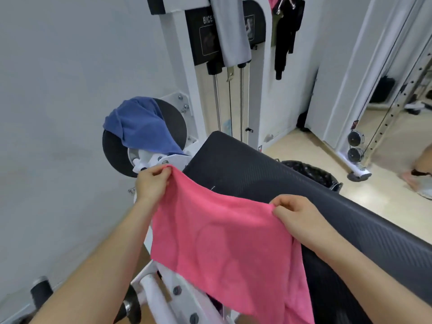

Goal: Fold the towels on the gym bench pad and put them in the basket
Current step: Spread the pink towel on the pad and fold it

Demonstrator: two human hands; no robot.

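Note:
A pink towel (224, 242) hangs spread out in the air over the near end of the black gym bench pad (268, 174). My left hand (152, 183) pinches its upper left corner. My right hand (297, 213) pinches its upper right corner. The towel's lower edge droops toward the machine frame below. A blue towel (140, 125) lies draped over a black round disc of the machine, behind and left of my left hand. A dark mesh basket (313, 175) stands on the floor beyond the pad, partly hidden by it.
The white machine frame (177, 293) with bolts sits under the towel. A grey cloth (231, 29) and dark clothes (285, 36) hang from the machine at the top. A grey wall fills the left. A mirror and a cable rack (357, 146) stand at right.

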